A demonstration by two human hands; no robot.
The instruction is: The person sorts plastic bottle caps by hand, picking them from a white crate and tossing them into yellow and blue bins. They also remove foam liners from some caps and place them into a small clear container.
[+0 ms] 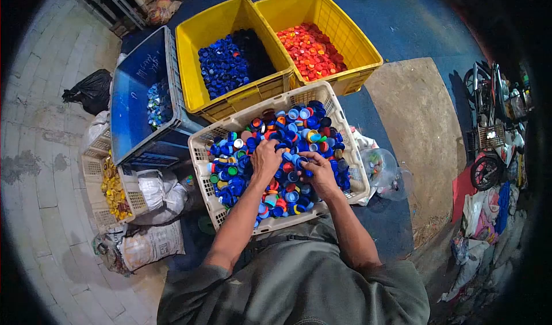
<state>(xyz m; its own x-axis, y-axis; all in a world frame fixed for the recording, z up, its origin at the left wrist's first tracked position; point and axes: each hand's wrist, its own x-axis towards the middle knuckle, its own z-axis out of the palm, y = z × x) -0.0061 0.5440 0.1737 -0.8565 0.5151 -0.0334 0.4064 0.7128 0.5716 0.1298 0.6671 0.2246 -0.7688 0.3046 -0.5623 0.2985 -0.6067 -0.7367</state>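
A cream plastic crate point(208, 203) in front of my body holds a heap of mixed bottle caps point(233, 187), mostly blue, with red, white, green and orange ones among them. My left hand point(266, 161) reaches into the middle of the heap, its fingers curled down among the blue caps; what they hold, if anything, is hidden. Just to the right, my right hand point(319, 178) is closed with thumb and fingers around a dark blue bottle cap point(309, 174), low over the pile.
Beyond the crate stand a yellow bin point(190, 49) with blue caps and another yellow bin point(356, 43) with red-orange caps. A blue bin point(129, 118) and a crate of yellow caps point(137, 201) lie left. Clear plastic containers point(379, 167) sit right; a bicycle point(487, 135) is farther off.
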